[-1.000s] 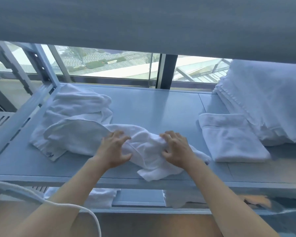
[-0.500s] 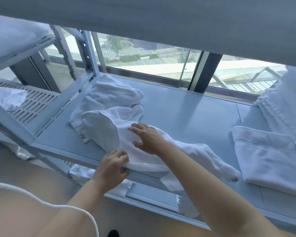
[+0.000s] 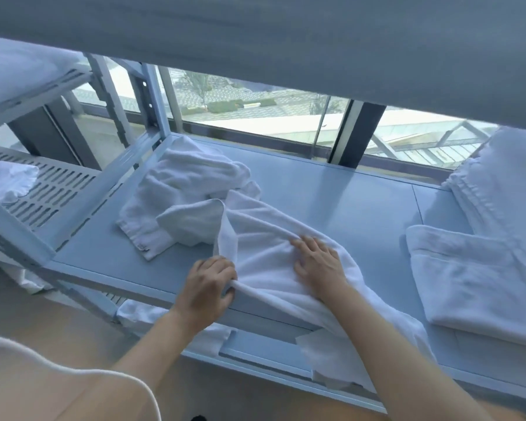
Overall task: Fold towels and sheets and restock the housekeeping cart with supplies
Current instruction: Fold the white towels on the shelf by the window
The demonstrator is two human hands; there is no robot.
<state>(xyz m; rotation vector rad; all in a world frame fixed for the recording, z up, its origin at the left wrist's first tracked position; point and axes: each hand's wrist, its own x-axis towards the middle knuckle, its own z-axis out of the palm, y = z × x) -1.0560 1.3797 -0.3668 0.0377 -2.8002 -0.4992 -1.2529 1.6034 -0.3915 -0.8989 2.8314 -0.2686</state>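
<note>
A white towel [image 3: 261, 235] lies stretched across the blue-grey metal shelf [image 3: 340, 202], its right end hanging over the front edge. My left hand [image 3: 208, 287] pinches the towel's near edge at the shelf's front rim. My right hand [image 3: 319, 265] presses on top of the towel with fingers spread, gripping its cloth lightly. A second crumpled white towel [image 3: 179, 180] lies behind and to the left, partly under the first. A folded white towel [image 3: 468, 278] rests at the right.
A tall stack of folded white linen [image 3: 504, 183] stands at the far right. An upper shelf [image 3: 255, 41] overhangs closely. A slotted rack [image 3: 49, 189] with white cloth [image 3: 3, 180] stands to the left. More white cloth [image 3: 140, 317] lies on the lower shelf. Windows run behind.
My left hand has slid to the towel's near edge and gripped it. My right hand has moved right along the towel, which is now drawn out longer. The view turned left.
</note>
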